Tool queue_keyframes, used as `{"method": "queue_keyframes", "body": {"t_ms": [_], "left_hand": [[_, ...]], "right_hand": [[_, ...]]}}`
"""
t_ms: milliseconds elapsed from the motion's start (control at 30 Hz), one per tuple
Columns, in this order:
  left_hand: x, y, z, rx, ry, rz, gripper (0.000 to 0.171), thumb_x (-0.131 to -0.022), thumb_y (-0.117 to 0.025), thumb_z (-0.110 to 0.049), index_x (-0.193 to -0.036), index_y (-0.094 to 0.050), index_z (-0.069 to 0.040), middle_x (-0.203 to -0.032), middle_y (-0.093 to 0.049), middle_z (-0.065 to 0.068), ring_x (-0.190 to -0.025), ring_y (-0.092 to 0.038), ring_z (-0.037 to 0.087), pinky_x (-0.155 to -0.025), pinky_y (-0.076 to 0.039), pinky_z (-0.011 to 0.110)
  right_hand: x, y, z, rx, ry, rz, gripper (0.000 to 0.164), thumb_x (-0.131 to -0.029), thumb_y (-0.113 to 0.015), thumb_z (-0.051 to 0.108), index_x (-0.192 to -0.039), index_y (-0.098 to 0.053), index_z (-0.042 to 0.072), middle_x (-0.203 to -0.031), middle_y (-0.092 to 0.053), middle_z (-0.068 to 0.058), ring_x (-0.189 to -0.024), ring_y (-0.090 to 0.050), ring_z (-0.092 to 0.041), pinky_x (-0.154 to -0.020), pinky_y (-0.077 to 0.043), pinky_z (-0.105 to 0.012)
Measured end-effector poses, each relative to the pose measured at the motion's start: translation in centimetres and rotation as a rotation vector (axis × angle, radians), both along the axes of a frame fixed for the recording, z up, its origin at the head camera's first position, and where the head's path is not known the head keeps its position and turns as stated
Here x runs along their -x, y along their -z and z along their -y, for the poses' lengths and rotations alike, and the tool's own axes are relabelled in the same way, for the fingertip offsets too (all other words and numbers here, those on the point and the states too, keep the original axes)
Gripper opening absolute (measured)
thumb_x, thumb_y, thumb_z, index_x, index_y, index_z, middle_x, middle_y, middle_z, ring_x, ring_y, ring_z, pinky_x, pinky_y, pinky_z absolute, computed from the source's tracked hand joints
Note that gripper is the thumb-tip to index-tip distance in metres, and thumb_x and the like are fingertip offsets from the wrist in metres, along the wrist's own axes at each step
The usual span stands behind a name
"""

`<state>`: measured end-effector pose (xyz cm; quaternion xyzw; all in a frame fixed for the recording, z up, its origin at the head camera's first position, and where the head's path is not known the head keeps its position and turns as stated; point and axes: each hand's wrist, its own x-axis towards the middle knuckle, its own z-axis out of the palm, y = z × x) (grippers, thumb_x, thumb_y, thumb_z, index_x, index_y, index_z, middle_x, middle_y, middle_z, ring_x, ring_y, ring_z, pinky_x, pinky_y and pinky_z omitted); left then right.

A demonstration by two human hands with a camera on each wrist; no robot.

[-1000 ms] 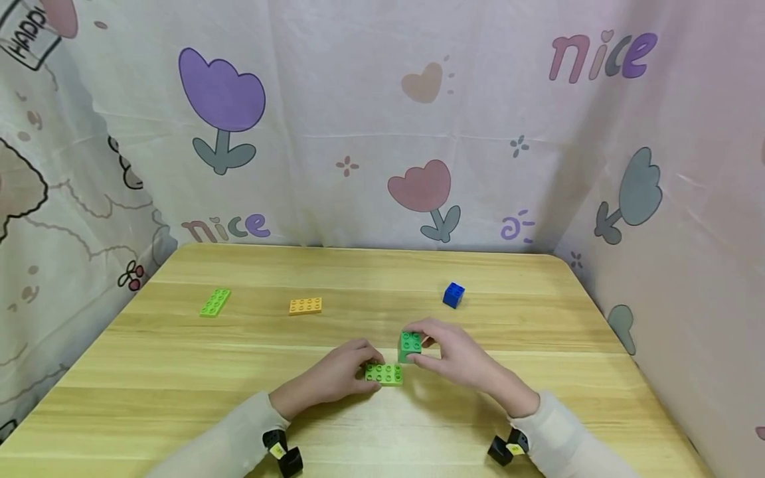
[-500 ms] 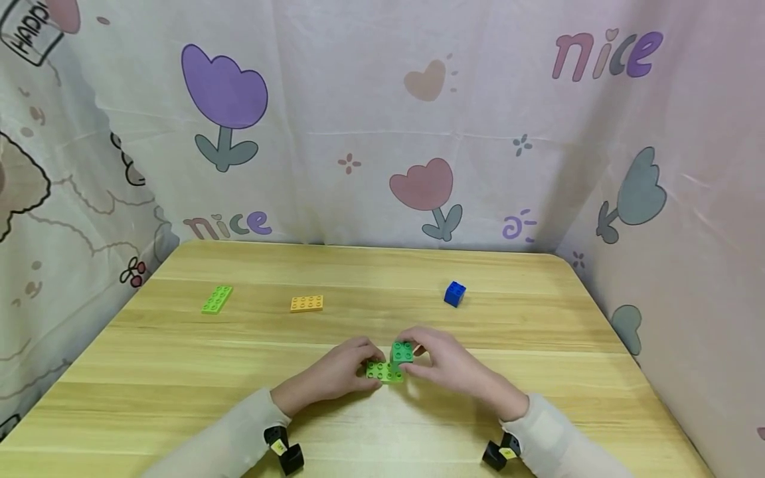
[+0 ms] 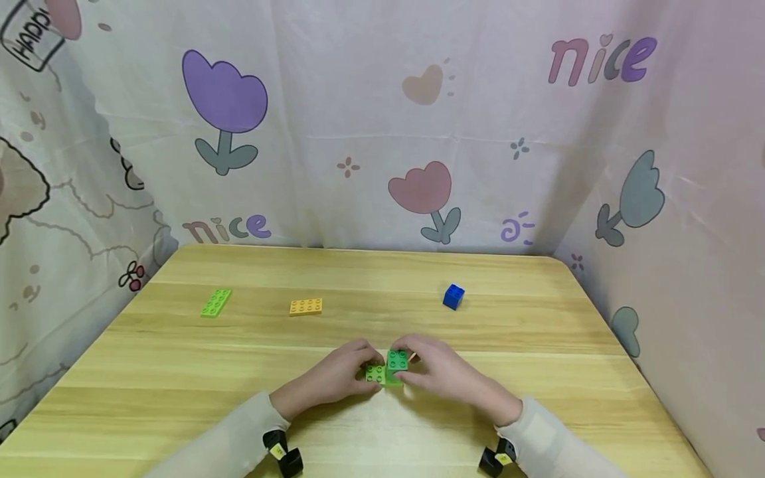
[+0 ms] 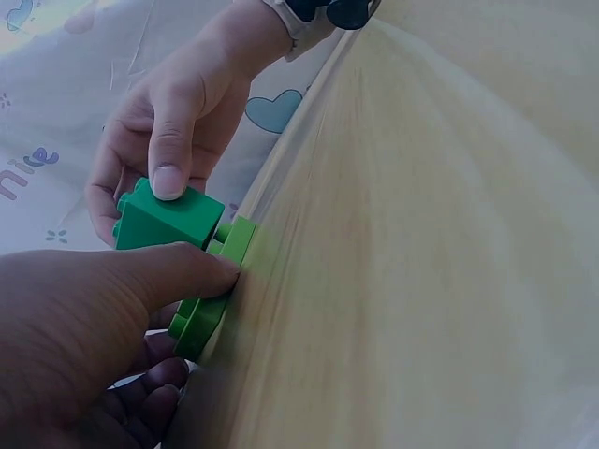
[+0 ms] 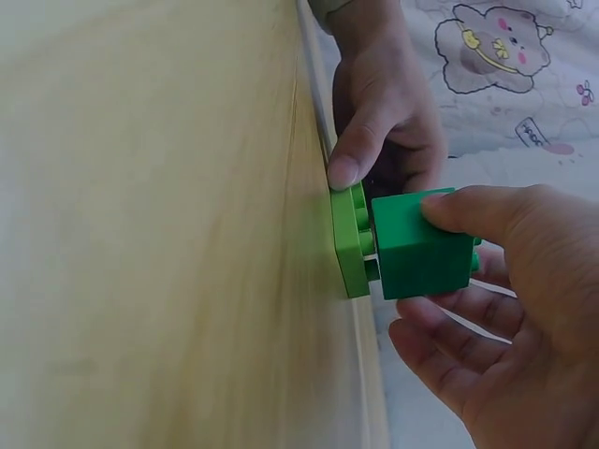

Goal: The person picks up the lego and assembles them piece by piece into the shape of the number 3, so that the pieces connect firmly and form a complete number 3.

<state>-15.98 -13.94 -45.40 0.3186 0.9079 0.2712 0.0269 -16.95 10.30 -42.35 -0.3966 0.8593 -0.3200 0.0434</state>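
Note:
Near the table's middle, my left hand [image 3: 339, 373] pinches the left part of a light green flat building brick [image 3: 375, 374] between thumb and fingers. My right hand [image 3: 445, 372] grips a darker green, taller brick [image 3: 397, 360] over the flat brick's right end. In the right wrist view a thin gap with studs showing separates the green brick [image 5: 423, 245] from the flat one [image 5: 348, 245]. The left wrist view also has the green brick [image 4: 168, 217] slightly off the flat brick [image 4: 217, 290].
Farther back on the wooden table [image 3: 508, 279] lie a light green flat brick [image 3: 216, 303] at left, a yellow flat brick [image 3: 306, 307] and a blue brick [image 3: 453, 297] at right. A patterned cloth [image 3: 335, 99] hangs behind the table.
My right hand has brought the green brick left and down, from beside the flat brick to over its right end. My left hand has stayed in place, holding the flat brick.

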Motion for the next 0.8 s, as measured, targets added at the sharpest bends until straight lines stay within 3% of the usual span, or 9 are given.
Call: {"method": "queue_keyframes", "body": {"t_ms": [800], "left_hand": [[-0.18, 0.0, 0.0, -0.002, 0.003, -0.012, 0.036, -0.085, -0.077, -0.031, -0.114, -0.068, -0.012, -0.105, -0.056, -0.007, -0.087, -0.05, 0.006, -0.078, -0.047, 0.026]], "right_hand": [[-0.39, 0.39, 0.24, -0.012, 0.021, -0.008, 0.032, -0.089, -0.074, 0.021, -0.118, -0.06, 0.016, -0.106, -0.061, 0.011, -0.093, -0.059, -0.004, -0.08, -0.052, -0.023]]}}
